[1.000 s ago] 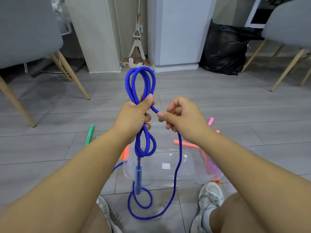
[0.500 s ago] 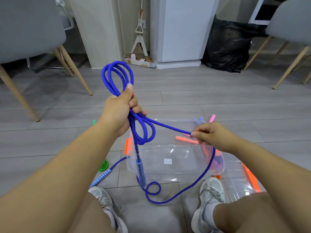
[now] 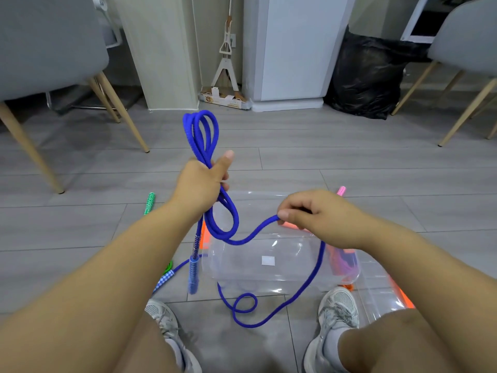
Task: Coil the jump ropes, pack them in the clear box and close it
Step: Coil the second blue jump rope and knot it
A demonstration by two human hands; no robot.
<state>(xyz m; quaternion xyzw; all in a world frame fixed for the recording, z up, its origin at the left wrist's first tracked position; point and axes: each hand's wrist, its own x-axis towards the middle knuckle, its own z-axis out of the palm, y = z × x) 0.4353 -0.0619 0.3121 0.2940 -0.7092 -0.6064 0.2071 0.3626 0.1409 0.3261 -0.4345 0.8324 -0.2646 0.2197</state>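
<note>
The person is sitting on the grey floor (image 3: pixel 80 238) with knees raised, the left shoe (image 3: pixel 161 316) and right shoe (image 3: pixel 338 305) flanking the work area. The left hand (image 3: pixel 200 184) is gripping a bundle of the blue jump rope (image 3: pixel 194 135), fingers curling round the gathered strands and the thumb pointing upward. Several loops are standing above the fist and more are hanging below it. One blue handle (image 3: pixel 193 275) is dangling from that bundle on a short spring section, just in front of the left end of the clear box (image 3: pixel 242 267). The right hand (image 3: pixel 317 216) is pinching the free run of the same rope between thumb and curled fingers, holding it above the box. From the pinch one length is sagging leftward to the lower loops. The other is dropping past the right wrist to the floor, where it is lying in a small curl between the shoes. The second blue handle (image 3: pixel 164 277) is lying on the floor left of the box. The box is resting on the floor, with pink and orange rope (image 3: pixel 345 262) showing through its right end. Its clear lid (image 3: pixel 382 300) is lying beside it on the right. A green handle (image 3: pixel 149 203) is lying further left, and a pink handle (image 3: pixel 341 190) is showing beyond the right hand
</note>
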